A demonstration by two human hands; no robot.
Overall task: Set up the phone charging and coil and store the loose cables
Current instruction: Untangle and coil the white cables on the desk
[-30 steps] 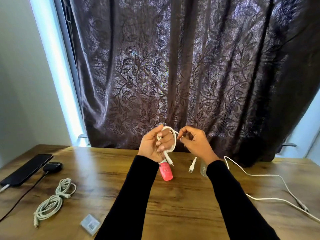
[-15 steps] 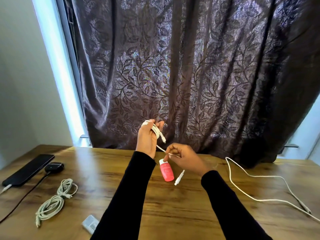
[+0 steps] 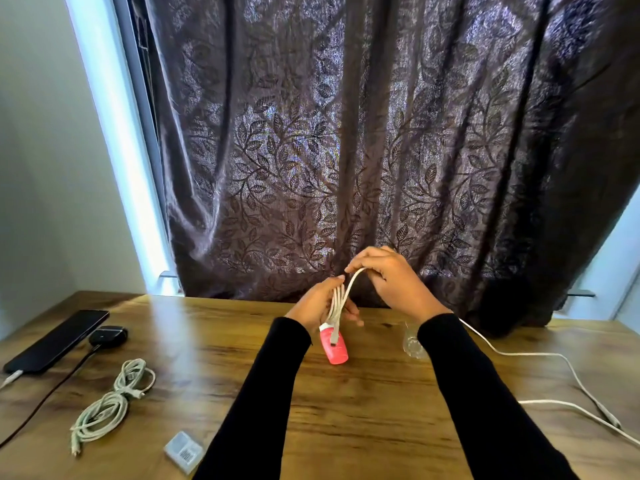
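the left hand (image 3: pixel 317 303) grips a looped white cable (image 3: pixel 337 303), its plug hiding part of a pink tube (image 3: pixel 335 351), while the right hand (image 3: pixel 391 278) pinches the loop's top above the wooden table (image 3: pixel 363 410).

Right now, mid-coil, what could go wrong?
1. The white cable hangs in loose loops from the left hand; they may slip apart while the right hand wraps.
2. Its dangling plug swings just above the pink bottle and could knock it.

Wood-grain table (image 3: pixel 363 410), leaf-patterned cloth curtain (image 3: pixel 381 133)
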